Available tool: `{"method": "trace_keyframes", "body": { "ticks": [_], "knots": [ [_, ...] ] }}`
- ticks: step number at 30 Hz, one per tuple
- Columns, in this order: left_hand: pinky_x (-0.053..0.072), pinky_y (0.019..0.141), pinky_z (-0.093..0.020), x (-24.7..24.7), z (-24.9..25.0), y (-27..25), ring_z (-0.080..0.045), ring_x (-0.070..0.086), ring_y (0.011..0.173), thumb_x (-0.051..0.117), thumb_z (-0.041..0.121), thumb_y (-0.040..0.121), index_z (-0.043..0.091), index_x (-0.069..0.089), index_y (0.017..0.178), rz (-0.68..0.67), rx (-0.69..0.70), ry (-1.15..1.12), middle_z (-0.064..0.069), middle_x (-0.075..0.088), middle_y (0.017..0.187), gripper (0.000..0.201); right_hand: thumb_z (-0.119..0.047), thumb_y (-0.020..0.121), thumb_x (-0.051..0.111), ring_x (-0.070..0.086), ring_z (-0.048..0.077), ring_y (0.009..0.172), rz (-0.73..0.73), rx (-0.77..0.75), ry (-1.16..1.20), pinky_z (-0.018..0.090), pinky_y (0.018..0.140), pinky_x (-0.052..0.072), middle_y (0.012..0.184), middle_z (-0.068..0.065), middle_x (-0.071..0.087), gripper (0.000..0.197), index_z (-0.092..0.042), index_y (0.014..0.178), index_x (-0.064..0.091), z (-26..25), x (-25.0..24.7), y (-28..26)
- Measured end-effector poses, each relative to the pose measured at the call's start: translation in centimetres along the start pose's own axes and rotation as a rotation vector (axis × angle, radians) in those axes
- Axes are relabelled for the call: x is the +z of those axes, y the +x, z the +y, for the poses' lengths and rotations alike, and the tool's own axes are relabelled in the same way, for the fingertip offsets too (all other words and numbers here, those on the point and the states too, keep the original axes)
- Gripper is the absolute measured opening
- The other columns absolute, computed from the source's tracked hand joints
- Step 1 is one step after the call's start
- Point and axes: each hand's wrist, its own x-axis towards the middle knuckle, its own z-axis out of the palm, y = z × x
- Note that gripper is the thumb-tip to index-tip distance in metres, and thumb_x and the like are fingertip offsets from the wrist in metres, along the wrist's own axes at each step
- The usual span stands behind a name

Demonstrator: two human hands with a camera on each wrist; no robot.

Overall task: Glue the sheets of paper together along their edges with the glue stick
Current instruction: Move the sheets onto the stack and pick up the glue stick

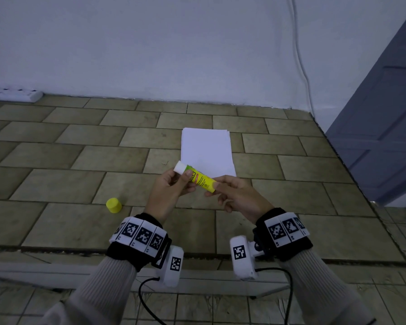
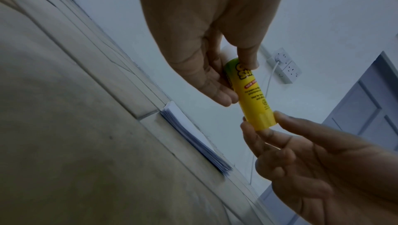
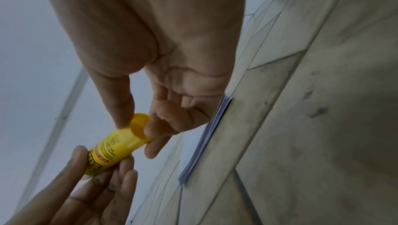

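Note:
A yellow glue stick [image 1: 198, 179] with its white tip bare is held in the air between both hands, just in front of a stack of white paper sheets [image 1: 206, 152] on the tiled surface. My left hand [image 1: 174, 186] grips the upper part of the glue stick [image 2: 249, 89] near the white tip. My right hand [image 1: 223, 192] pinches the yellow base of the glue stick [image 3: 122, 143] between thumb and fingers. The yellow cap [image 1: 114, 205] lies on the tiles to the left of my left wrist. The paper sheets [image 2: 189, 136] show edge-on in the wrist views.
A white wall stands behind the tiled surface [image 1: 56, 156], with a cable [image 1: 300, 55] running down it. A grey-blue door [image 1: 384, 127] is at the right. A white power strip [image 1: 14, 95] lies at the far left. A wall socket [image 2: 284, 65] shows in the left wrist view.

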Motion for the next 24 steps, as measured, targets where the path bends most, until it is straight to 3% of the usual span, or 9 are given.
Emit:
{"method": "trace_keyframes", "body": {
  "ticks": [4,7,10,13,15,17,20,24],
  "knots": [
    [0.059,0.073,-0.024,0.2,-0.2,-0.1,-0.012,0.07,0.071,0.06,0.017,0.093,0.004,0.064,0.098,0.018,-0.013,0.014,-0.01,0.07,0.085,0.015,0.007,0.076,0.071,0.047,0.0,0.054,0.124,-0.182,-0.104,0.015,0.047,0.036,0.089,0.005,0.068,0.024,-0.009,0.089,0.059,0.3,0.1,0.2],
    [0.057,0.069,-0.02,0.7,-0.2,-0.3,-0.01,0.07,0.068,0.058,0.012,0.094,0.005,0.064,0.095,0.014,-0.002,0.024,-0.01,0.069,0.084,0.009,0.009,0.065,0.075,0.043,0.009,0.059,0.187,-0.26,-0.227,0.024,0.055,0.039,0.1,0.015,0.068,0.039,-0.02,0.079,0.053,0.8,0.3,0.7],
    [0.057,0.068,-0.019,0.7,-0.1,-0.3,-0.009,0.069,0.068,0.058,0.014,0.095,0.006,0.063,0.094,0.029,0.01,0.018,-0.009,0.068,0.083,0.009,0.003,0.074,0.074,0.051,0.014,0.068,0.141,-0.183,-0.172,0.024,0.05,0.043,0.097,0.009,0.063,0.038,-0.019,0.097,0.054,0.7,0.4,0.6],
    [0.058,0.071,-0.022,0.4,0.0,-0.3,-0.011,0.069,0.071,0.057,0.016,0.095,0.004,0.063,0.097,0.024,0.001,0.005,-0.011,0.067,0.086,0.013,-0.02,0.091,0.062,0.058,0.015,0.067,0.018,0.016,-0.044,0.025,0.048,0.044,0.092,0.009,0.066,0.026,-0.012,0.115,0.056,-0.1,0.4,0.1],
    [0.058,0.071,-0.022,0.2,0.0,-0.3,-0.012,0.069,0.07,0.058,0.017,0.094,0.005,0.064,0.096,0.019,-0.008,0.012,-0.011,0.067,0.085,0.013,-0.024,0.098,0.048,0.057,0.016,0.059,-0.042,0.071,0.034,0.024,0.047,0.041,0.082,0.009,0.068,0.024,-0.007,0.109,0.059,-0.3,0.2,-0.2],
    [0.057,0.069,-0.021,0.2,-0.1,-0.4,-0.011,0.069,0.069,0.058,0.015,0.095,0.005,0.064,0.095,0.023,-0.01,0.022,-0.011,0.068,0.085,0.012,-0.022,0.1,0.044,0.057,0.014,0.058,-0.055,0.061,0.035,0.023,0.047,0.041,0.081,0.009,0.069,0.021,-0.008,0.103,0.06,-0.3,0.1,-0.2],
    [0.057,0.067,-0.019,0.2,-0.2,-0.4,-0.01,0.069,0.069,0.057,0.014,0.095,0.003,0.063,0.095,0.03,-0.008,0.024,-0.012,0.067,0.086,0.012,-0.014,0.094,0.058,0.058,0.012,0.063,-0.03,0.002,0.009,0.022,0.047,0.044,0.089,0.006,0.069,0.01,-0.014,0.103,0.061,0.2,0.0,-0.2],
    [0.056,0.066,-0.018,0.4,-0.3,-0.5,-0.009,0.069,0.069,0.057,0.014,0.095,0.004,0.064,0.096,0.021,-0.009,0.037,-0.013,0.067,0.087,0.011,0.004,0.079,0.07,0.054,0.003,0.059,0.08,-0.124,-0.074,0.019,0.048,0.042,0.084,-0.006,0.067,0.024,-0.011,0.092,0.055,0.6,0.2,0.0]
  ]
}}
